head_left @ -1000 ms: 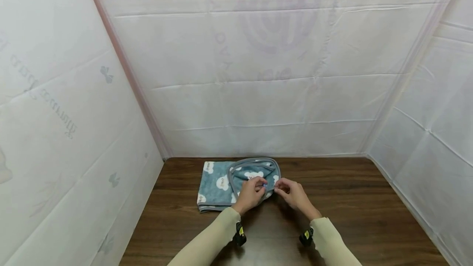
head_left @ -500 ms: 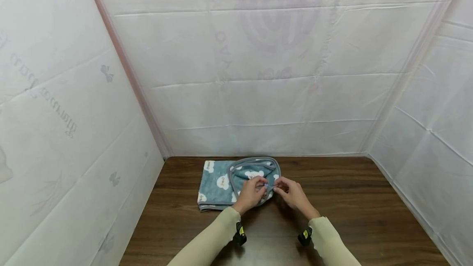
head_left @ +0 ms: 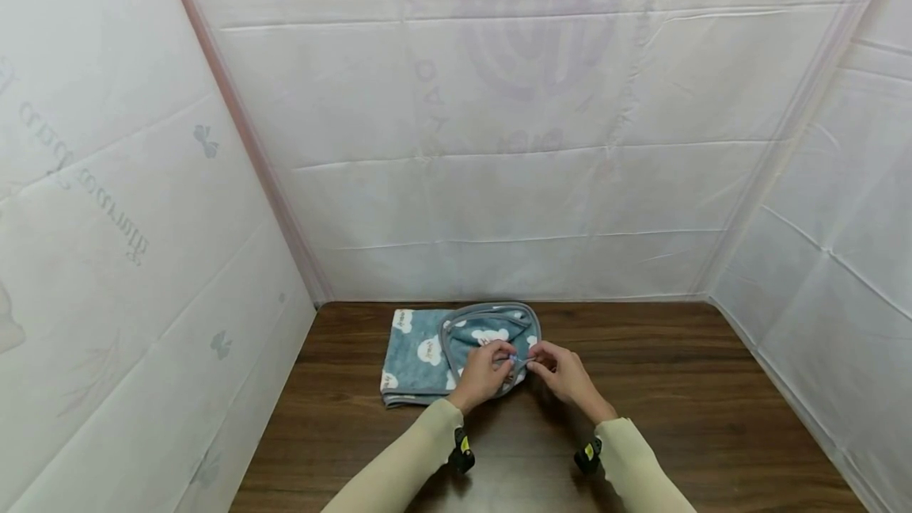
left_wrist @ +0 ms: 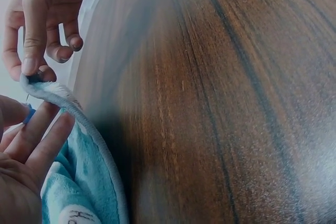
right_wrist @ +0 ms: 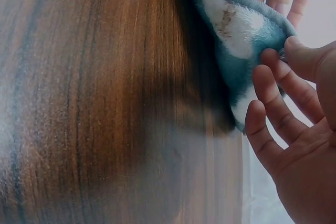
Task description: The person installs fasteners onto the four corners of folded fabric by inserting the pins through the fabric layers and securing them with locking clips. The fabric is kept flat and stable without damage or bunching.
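A folded teal fleece blanket (head_left: 413, 355) with white cloud prints and grey edging lies on the table, its right part turned into a loop. My left hand (head_left: 481, 374) is over that part and pinches a small blue-headed pin (left_wrist: 29, 114), which looks like a safety pin; a thin wire runs up from the blue head. Facing it, my right hand (head_left: 566, 374) pinches the grey edging between thumb and forefinger. A small metal wire loop (right_wrist: 282, 54) shows at those fingertips. The other fingers of my right hand are loosely bent. Whether the pin passes through the cloth is hidden.
The dark wooden table (head_left: 677, 402) runs back to a white sheet wall (head_left: 456, 204). More sheeting stands at the left (head_left: 142, 260) and right (head_left: 841, 260). A black device with a yellow mark (head_left: 463, 454) is on each wrist.
The grey edging between my hands has come up slightly and now shows between the fingertips. The blue head has shifted a little to the right. Both hands stay nearly in place.
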`<state>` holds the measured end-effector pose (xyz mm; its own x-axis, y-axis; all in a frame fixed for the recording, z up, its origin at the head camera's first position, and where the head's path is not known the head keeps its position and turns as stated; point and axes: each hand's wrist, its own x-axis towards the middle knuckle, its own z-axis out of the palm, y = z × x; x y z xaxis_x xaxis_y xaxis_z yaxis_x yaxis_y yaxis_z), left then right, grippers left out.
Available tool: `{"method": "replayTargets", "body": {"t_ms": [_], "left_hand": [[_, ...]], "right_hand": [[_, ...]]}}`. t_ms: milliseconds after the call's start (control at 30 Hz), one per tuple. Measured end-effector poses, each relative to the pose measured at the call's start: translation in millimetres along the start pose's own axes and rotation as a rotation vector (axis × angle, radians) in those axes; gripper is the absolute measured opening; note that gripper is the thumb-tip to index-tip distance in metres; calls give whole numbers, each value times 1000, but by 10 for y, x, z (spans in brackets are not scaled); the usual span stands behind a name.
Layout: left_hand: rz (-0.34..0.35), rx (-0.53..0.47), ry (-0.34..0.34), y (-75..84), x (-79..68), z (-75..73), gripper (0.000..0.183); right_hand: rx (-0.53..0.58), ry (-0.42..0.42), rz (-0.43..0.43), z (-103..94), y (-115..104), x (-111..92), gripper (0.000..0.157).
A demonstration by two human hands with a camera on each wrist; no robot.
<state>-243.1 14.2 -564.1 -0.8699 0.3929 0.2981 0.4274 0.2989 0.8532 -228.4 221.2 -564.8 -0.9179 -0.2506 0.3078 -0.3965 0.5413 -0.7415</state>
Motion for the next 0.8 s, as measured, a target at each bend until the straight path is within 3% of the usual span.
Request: {"method": "replayTargets", "body": {"t_ms": [400,800], "left_hand": [[-4,-8,-27,28,-13,-12,16],[-11,23,-8,25,-20,-41,16]], "right_hand": [[-11,-14,17,0,-13,10,9],[-16,1,32,8,-50,27,10]]}}
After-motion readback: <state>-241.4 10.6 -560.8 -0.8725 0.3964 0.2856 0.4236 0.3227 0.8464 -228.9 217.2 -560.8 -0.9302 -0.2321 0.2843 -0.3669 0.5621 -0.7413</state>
